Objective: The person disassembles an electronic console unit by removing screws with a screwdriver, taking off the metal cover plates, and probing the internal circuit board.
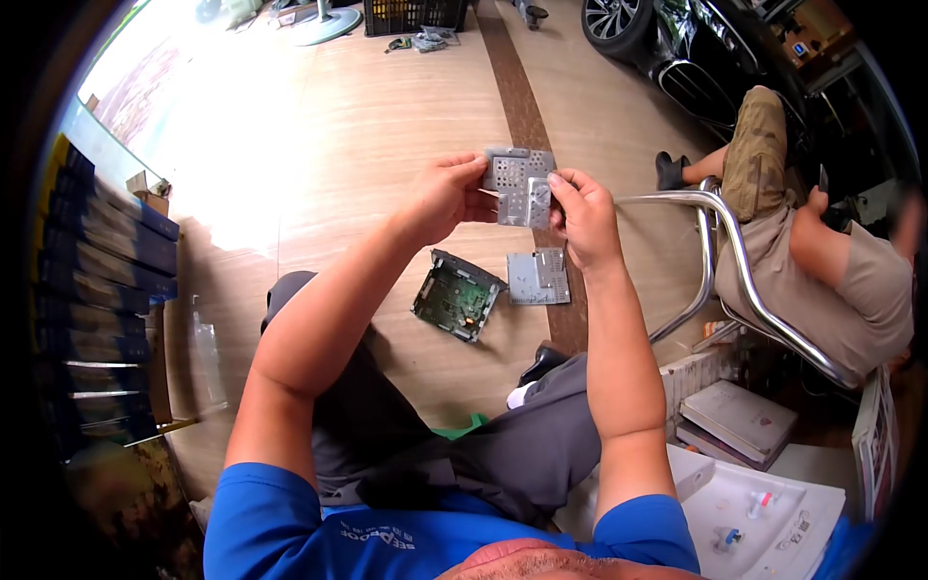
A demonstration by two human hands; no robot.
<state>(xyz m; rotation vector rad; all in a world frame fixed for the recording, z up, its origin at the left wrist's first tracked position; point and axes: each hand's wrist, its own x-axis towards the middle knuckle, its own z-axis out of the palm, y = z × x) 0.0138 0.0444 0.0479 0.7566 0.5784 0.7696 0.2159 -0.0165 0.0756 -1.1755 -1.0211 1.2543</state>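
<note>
Between my two hands is a perforated grey metal cover plate [512, 184], lifted above the floor. My left hand [452, 193] grips its left edge, and my right hand [588, 215] pinches the right edge with the thumb on top. Below it on the floor lies an electronic unit [457, 295] with its housing uncovered and a green circuit board showing. Just right of that unit rests a second grey metal plate [534, 283], lying flat. The fingers behind the held plate are partly hidden.
At right a person [802, 242] sits on a chair with a metal tube frame [735, 261]. Blue boxes [106, 290] are stacked at left. A black crate [416, 14] and a car wheel [615, 21] stand at the back. A white tray [773, 522] holds small parts near my right elbow.
</note>
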